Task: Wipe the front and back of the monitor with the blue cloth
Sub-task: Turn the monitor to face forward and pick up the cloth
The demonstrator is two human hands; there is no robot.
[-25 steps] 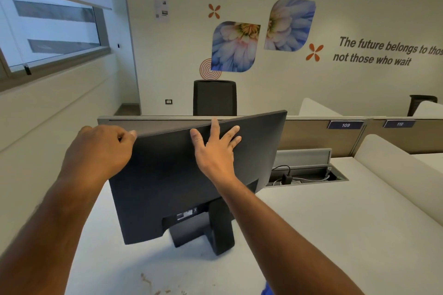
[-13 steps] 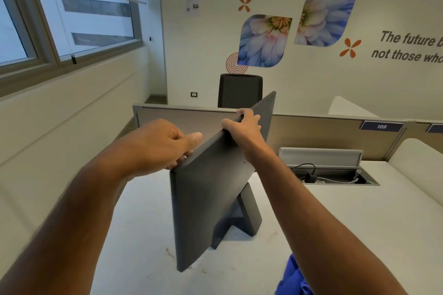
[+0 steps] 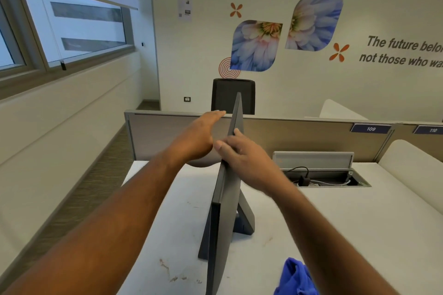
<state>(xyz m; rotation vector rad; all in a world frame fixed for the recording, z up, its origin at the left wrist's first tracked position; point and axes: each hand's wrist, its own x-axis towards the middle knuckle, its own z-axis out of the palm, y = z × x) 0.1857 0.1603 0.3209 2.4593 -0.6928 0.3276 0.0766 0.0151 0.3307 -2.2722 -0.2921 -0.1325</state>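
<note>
The white surface (image 3: 335,235) runs out from the person toward a grey partition (image 3: 299,136) along its far side, and beyond that a pale wall carries two big flower prints and dark lettering. A window (image 3: 72,29) with a half-drawn blind fills the left side of the room.

The monitor (image 3: 225,211) stands in the middle of the surface on its stand (image 3: 244,220), seen almost edge-on, so that only a thin dark slab shows from here; its back faces right, where the stand is, and its screen side faces left. It leans a little, top edge toward the partition.

Behind the partition a dark chair back (image 3: 227,96) rises. To the right, a cable tray (image 3: 321,175) is sunk into the surface with its lid propped up and a black plug and wires inside.

The left hand (image 3: 194,139) sits at the screen side of the monitor, fingers straight and together, reaching toward the upper edge; whether it actually touches the panel I cannot tell. The right hand (image 3: 242,158) is on the back side, its fingers curled over the monitor's top edge, gripping it.

The blue cloth (image 3: 294,278) lies crumpled on the surface at the near right, beside the monitor and partly under the right forearm, well apart from both hands.
</note>
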